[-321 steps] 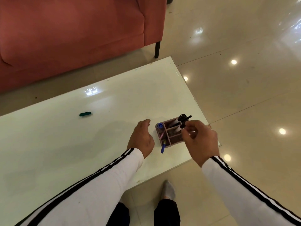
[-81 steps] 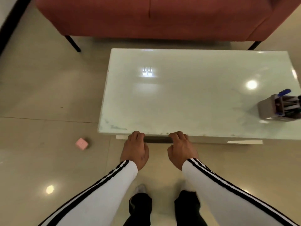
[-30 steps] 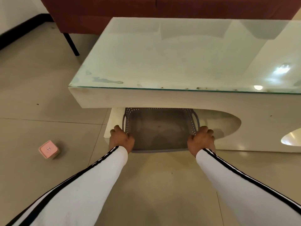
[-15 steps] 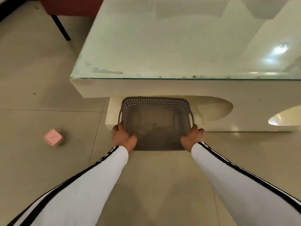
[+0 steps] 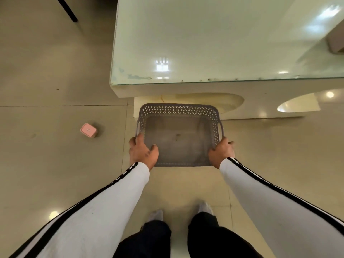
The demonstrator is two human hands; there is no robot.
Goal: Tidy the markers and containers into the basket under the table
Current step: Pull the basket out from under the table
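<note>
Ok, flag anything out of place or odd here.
A pink box lies alone on the floor, left of the basket: a likely stray. The table has smears on its glass near its front left corner.

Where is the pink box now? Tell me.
In the head view the pink box sits on the floor at the left, apart from the grey basket, nearest the left hand gripping the basket's rim, and left of the glass table.

Living room: glass coffee table [image 5: 204,34]
</note>
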